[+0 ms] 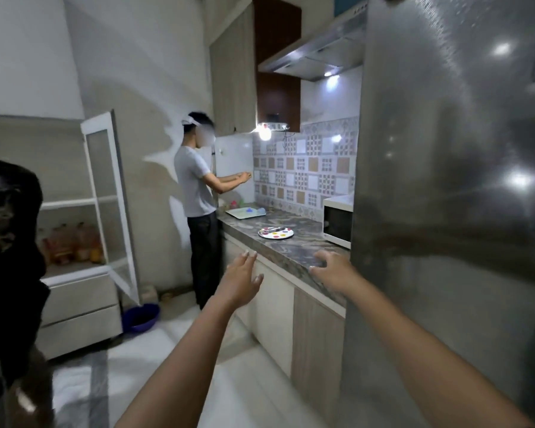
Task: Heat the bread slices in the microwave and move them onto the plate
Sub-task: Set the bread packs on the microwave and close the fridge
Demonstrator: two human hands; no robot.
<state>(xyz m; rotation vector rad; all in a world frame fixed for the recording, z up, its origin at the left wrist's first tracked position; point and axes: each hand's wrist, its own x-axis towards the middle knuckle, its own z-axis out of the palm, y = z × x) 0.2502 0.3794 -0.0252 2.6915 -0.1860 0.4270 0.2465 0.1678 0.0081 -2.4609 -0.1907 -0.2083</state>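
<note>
A white microwave stands on the marble counter against the steel fridge, its door closed. To its left lies a white plate with coloured spots and a utensil across it. No bread slices are visible. My left hand is stretched out in the air before the counter's front edge, fingers straight and empty. My right hand hovers over the counter's near corner with fingers spread, holding nothing.
A tall steel fridge fills the right side. Another person stands at the far end of the counter beside a pale tray. A white cabinet with an open glass door stands at left, a blue basin on the floor.
</note>
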